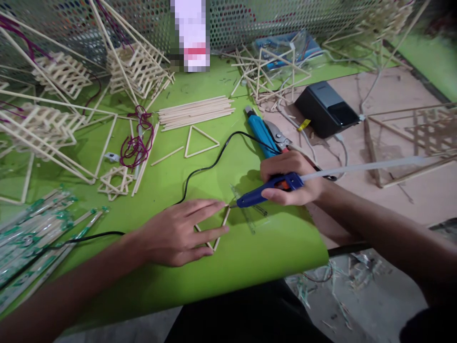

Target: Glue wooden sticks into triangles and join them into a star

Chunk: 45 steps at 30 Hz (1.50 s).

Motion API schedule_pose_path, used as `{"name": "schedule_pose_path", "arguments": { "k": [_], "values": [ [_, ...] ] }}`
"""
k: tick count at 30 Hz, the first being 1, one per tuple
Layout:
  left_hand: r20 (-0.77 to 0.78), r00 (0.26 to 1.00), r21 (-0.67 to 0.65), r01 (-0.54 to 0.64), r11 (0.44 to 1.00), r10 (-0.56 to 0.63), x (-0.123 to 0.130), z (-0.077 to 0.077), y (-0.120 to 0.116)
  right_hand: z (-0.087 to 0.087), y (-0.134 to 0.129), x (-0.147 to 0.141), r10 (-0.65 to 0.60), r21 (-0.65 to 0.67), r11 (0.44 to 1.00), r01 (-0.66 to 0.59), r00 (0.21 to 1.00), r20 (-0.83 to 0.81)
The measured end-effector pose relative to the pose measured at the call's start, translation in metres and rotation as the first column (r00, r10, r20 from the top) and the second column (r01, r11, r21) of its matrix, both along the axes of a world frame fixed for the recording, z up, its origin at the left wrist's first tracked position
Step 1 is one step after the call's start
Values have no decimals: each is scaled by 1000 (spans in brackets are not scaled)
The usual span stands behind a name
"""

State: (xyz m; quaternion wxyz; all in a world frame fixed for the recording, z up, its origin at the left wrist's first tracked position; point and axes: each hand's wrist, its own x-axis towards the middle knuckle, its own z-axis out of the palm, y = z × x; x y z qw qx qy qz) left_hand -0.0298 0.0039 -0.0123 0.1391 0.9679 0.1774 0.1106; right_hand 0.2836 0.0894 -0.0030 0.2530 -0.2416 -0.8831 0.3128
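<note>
My right hand point(291, 178) grips a blue hot glue gun point(262, 190), a long white glue stick point(357, 166) poking out of its back end. The gun's nozzle points left and meets the top right corner of a small triangle of wooden sticks point(224, 218). Spread flat over that triangle, my left hand point(185, 231) presses it to the green mat point(271, 267) with its fingers apart, and hides part of its left side. A second stick triangle point(202, 142) and a single loose stick point(167, 156) lie just beyond.
Behind are a bundle of sticks point(196, 113), a teal cutter point(262, 131), pruning shears point(278, 134) and a black-grey box point(326, 109). Stick frames point(137, 71) with purple string point(137, 147) crowd the left. Wrapped chopsticks point(39, 238) lie front left. A black cord point(210, 166) crosses the mat.
</note>
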Motion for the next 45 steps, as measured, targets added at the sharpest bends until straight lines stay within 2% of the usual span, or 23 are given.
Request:
{"name": "schedule_pose_path", "arguments": {
  "k": [17, 33, 37, 45],
  "values": [
    [-12, 1000, 5, 4, 1000, -4, -1, 1, 0, -2, -1, -1, -48, 10, 999, 48, 999, 10],
    [7, 1000, 11, 4, 1000, -4, 0, 1, 0, 2, 0, -2, -26, 50, 998, 25, 1000, 17],
    [10, 1000, 13, 1, 1000, -2, 0, 1, 0, 5, -1, -1, -19, 96, 995, 19, 1000, -3],
    [9, 1000, 7, 6, 1000, -6, 0, 0, 0, 12, -5, -2, 29, 105, 994, -27, 999, -21]
  ]
}}
